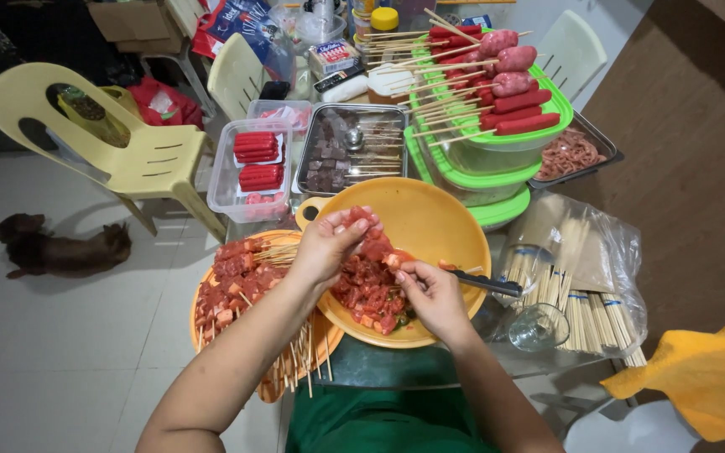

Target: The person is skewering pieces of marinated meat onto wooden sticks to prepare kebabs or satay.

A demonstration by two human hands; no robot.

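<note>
1. The left hand (pixel 329 243) has its grip pinched together on a red meat piece (pixel 361 220), thumb and fingertips closed around it above the yellow bowl (pixel 438 220).
2. The right hand (pixel 431 294) has its grip closed on a thin wooden skewer (pixel 413 257) that runs up from its fingers toward the left grip; whether the stick already pierces the piece I cannot tell.
3. Directly under both grips lies the heap of marinated meat (pixel 367 289), red chunks in the near half of the yellow bowl; the right grip touches its edge.
4. Just right of the right grip, a dark-handled utensil (pixel 484 283) lies across the bowl's rim.
5. Left of the left grip, just beside the bowl, an orange tray (pixel 333 335) carries finished meat skewers (pixel 237 289), their sticks fanning toward the person.
6. Beyond the grips, on the far side of the bowl, stand a clear tub of red hotdogs (pixel 259 159) and a metal tray of dark cubes (pixel 341 155).
7. Farther off, skewered sausages (pixel 505 80) rest across stacked green-lidded tubs (pixel 488 180).
8. Right of the right grip, a plastic bag of bare sticks (pixel 585 294) lies on the tabletop (pixel 379 369), with a glass (pixel 539 325) between it and the bowl.
</note>
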